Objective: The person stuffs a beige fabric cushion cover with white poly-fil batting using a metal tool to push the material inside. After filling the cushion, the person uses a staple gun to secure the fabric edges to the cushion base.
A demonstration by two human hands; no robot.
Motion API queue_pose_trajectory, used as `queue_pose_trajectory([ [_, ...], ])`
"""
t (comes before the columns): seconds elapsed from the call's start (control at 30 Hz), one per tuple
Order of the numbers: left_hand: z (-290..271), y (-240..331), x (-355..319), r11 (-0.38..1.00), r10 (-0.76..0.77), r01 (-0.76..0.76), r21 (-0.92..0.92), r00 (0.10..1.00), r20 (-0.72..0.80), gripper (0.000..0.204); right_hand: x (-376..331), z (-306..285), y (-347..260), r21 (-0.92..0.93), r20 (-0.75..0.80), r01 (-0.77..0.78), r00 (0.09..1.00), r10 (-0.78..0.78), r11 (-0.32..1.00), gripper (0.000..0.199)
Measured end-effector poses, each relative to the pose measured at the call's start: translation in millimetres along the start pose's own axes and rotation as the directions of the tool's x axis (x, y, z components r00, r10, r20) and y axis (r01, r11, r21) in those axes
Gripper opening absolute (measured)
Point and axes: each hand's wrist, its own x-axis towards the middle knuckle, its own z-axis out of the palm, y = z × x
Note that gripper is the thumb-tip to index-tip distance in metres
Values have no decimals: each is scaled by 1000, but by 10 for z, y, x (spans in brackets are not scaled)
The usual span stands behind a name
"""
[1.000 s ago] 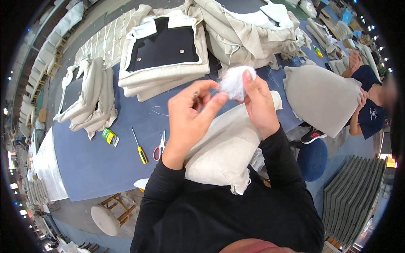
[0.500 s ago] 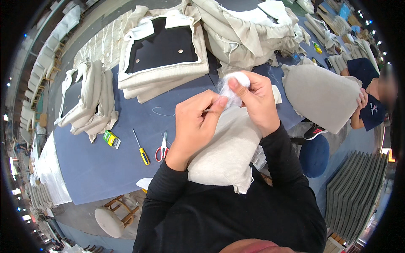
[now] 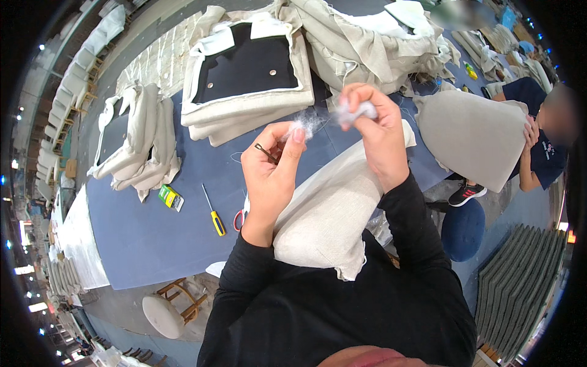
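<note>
Head view: how is each hand occupied?

– A white fibre tuft [image 3: 303, 127] is pinched between the thumb and forefinger of the left hand [image 3: 269, 176]; a thin dark tool [image 3: 266, 153] is retained among its curled fingers. A second tuft [image 3: 362, 111], slightly blurred, is pinched by the right hand [image 3: 385, 139]. The tufts are held above a beige cushion [image 3: 323, 226].

– What could go wrong, and why?

– Loose fibre could be shed onto the cushion if either tuft is pulled sharply. The tool could be dropped, or fabric snagged, should the left grip be relaxed.

– What is located farther out?

– Scissors [image 3: 238, 221], partly hidden, and a yellow-handled screwdriver [image 3: 217, 222] are laid on the blue table [image 3: 143, 248].
</note>
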Motion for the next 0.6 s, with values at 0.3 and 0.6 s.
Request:
queue_pose_trajectory([
  [0.3, -90, -157, 35, 974, 169, -175, -142, 984, -50, 17, 47, 107, -55, -403, 583, 216, 809, 68, 889, 41],
  [0.6, 69, -47, 15, 972, 138, -164, -170, 978, -156, 15, 95, 110, -39, -324, 648, 119, 751, 128, 939, 40],
])
